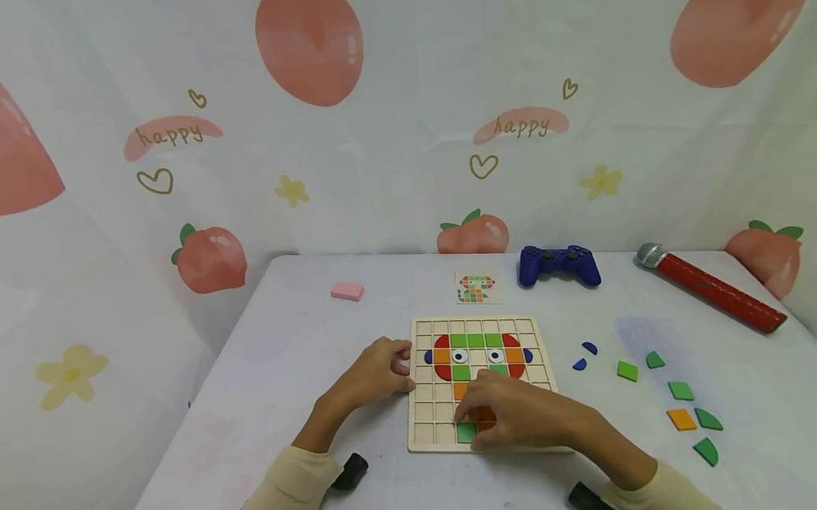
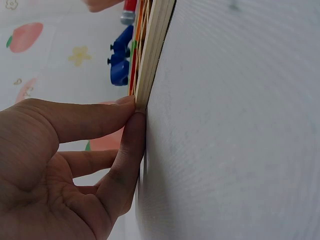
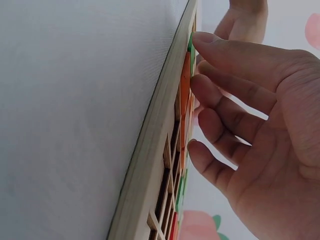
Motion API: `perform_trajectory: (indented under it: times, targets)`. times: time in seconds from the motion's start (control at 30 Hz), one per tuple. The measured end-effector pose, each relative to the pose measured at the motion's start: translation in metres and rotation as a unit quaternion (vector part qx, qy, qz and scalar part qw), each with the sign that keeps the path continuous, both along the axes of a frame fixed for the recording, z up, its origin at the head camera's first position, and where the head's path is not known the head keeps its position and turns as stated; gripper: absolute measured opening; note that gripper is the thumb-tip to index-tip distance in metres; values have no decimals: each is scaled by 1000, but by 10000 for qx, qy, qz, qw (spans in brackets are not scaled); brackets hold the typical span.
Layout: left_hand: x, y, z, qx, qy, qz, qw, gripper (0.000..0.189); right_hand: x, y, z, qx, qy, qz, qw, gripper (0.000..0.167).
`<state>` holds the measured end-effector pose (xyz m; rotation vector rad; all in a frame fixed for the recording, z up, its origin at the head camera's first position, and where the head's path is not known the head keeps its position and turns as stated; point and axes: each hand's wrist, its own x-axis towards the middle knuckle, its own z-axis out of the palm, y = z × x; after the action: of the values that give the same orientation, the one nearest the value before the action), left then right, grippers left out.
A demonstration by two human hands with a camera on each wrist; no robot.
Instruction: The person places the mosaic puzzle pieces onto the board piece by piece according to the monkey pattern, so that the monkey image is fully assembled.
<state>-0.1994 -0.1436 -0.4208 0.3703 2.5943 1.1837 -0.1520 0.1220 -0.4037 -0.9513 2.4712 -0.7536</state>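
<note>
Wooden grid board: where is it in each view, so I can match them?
Head: grid board, below centre, slightly right.
Left wrist: grid board, edge-on, at top centre.
Right wrist: grid board, edge-on, slanting top to bottom through the middle.
Shared landmark: peach-printed backdrop.

I was at a white-covered table [image 1: 273, 359] in a small, cloth-screened corner, more play nook than workshop; home or studio, I could not tell. A creased backdrop [image 1: 409, 65] printed with peaches [image 1: 310, 47] and "happy" filled the upper frame; a wooden pattern board [image 1: 423, 413], game controller [image 1: 559, 265] and red microphone [image 1: 713, 287] suggested leisure.
</note>
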Motion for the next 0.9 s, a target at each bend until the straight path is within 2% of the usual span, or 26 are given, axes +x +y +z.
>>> perform_trajectory:
  times: [0.2,0.43,0.6,0.9]
  targets:
    - [0,0,0,-40,38,-68,10000,66,-1,8,0,-23,114,-89,9999,27]
    - [0,1,0,-36,-27,27,10000,65,-6,34,0,-199,317,-298,9989,24]
    - [1,2,0,-56,-14,43,10000,65,-8,59,4,-182,458,-739,9960,22]
    - [-1,1,-2,-66,-1,11,10000,66,-10,110,7,-149,752,-1552,9849,31]
